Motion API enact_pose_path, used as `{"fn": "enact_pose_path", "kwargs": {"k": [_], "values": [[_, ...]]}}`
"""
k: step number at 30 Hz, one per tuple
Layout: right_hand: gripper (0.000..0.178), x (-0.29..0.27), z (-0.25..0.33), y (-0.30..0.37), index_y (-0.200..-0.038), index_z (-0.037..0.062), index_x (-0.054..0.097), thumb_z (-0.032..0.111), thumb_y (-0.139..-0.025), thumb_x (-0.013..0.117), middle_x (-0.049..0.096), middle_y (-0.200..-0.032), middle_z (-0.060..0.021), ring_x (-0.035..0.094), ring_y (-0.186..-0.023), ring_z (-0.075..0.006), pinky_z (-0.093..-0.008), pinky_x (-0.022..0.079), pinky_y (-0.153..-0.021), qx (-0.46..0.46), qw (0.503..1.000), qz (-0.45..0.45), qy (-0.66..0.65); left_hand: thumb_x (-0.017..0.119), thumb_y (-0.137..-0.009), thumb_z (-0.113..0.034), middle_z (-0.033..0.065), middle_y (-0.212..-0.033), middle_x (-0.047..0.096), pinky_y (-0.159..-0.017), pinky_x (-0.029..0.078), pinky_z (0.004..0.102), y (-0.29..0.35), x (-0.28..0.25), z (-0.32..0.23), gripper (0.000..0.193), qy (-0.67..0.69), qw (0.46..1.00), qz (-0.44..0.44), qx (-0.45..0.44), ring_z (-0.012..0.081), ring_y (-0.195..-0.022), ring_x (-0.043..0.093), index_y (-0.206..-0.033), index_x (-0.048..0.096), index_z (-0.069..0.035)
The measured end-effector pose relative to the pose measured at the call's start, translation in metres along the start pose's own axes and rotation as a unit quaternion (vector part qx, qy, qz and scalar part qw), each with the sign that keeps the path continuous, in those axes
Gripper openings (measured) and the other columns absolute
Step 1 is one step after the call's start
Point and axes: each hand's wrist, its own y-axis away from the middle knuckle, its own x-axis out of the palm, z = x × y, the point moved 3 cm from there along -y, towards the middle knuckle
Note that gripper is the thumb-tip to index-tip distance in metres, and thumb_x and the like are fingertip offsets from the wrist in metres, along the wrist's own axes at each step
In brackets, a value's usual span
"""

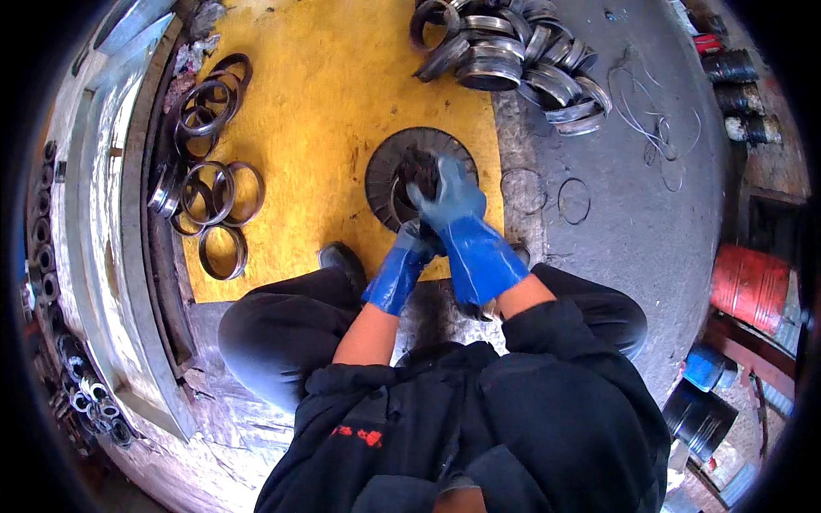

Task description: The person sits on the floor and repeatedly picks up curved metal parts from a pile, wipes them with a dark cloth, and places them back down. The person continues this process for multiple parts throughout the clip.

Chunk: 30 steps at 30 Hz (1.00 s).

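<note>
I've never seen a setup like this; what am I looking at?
There is no machine, just a person wearing blue gloves. The single picture comes from a wide fisheye camera on the person's head, looking down, so straight edges bend. The right hand grips a dark clump, too unclear to identify, over a dark ribbed disc; the left hand is close by, partly hidden. The disc lies on a yellow sheet, with metal rings to the left and a ring pile toward the top.

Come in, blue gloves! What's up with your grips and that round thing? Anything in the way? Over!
Right grip at dark piece over ribbed disc. Left grip nearer body, partly hidden. Loose rings left, apart from disc.
</note>
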Motion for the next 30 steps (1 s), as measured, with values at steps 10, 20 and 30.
{"fn": "enact_pose_path", "kwargs": {"k": [10,20,30], "values": [[0.023,0.017,-0.067,-0.091,-0.093,0.0043,0.072,0.022,-0.082,0.062,0.068,-0.087,-0.0093,0.062,-0.075,-0.0185,-0.0308,0.049,-0.071,0.184,0.927,0.207,-0.251,0.074,-0.075,-0.005,0.0135,-0.090,0.067,-0.075,0.055,0.0385,0.011,0.022,-0.032,0.027,-0.068,0.997,-0.024,0.016,0.0222,-0.081,0.065,-0.100,0.065,0.000],[0.058,-0.006,0.003,0.032,-0.125,0.0083,0.055,0.021,-0.072,0.073,0.059,-0.122,-0.0190,0.062,-0.102,-0.0383,-0.0418,0.052,-0.086,-0.007,0.993,-0.076,-0.086,0.051,-0.094,-0.011,0.0118,-0.112,0.063,-0.090,0.051,0.0362,0.000,0.003,-0.023,0.027,0.278,0.960,-0.041,0.007,0.0231,-0.101,0.061,-0.118,0.059,-0.002],[0.050,0.002,-0.015,-0.021,-0.121,0.0064,0.058,0.024,-0.077,0.070,0.064,-0.114,-0.0170,0.064,-0.102,-0.0307,-0.0369,0.051,-0.087,0.079,0.995,-0.024,-0.058,0.070,-0.076,0.002,0.0049,-0.083,0.067,-0.067,0.053,0.0315,0.011,0.017,-0.030,0.018,0.067,0.995,-0.058,-0.048,0.0170,-0.076,0.064,-0.092,0.067,-0.006]]}}
